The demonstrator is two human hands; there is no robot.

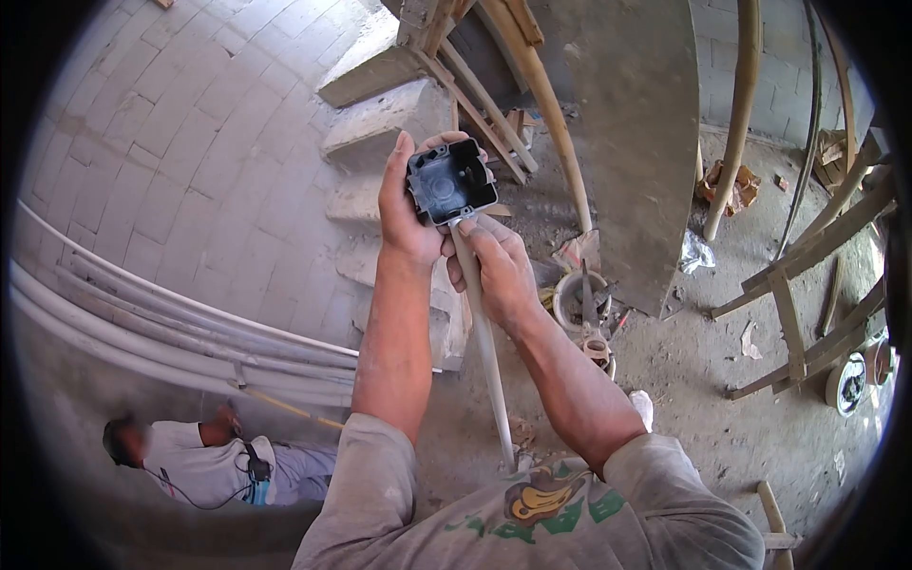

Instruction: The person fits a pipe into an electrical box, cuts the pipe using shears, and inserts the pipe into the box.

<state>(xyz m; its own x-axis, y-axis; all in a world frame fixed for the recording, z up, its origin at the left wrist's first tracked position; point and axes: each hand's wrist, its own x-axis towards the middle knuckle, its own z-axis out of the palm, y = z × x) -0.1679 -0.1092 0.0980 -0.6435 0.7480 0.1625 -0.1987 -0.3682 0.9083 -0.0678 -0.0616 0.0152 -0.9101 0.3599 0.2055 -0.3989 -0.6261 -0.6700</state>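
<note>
A black plastic electrical box (443, 190) rests in my left hand (403, 217), its open side facing me and the fingers wrapped behind it. My right hand (498, 270) grips a pale conduit pipe (490, 375) close under the box. The pipe's upper end meets the lower edge of the box at my right thumb. Whether it has entered the box's hole cannot be made out. From there the pipe slants down toward my shirt.
Concrete steps (380, 119) rise beyond my hands beside a block wall (180, 161). Long white pipes (142, 351) run along the left, near another person (223, 461). A bucket (568, 302) stands right of my hands. Wooden poles (736, 123) and a timber frame (788, 323) occupy the right.
</note>
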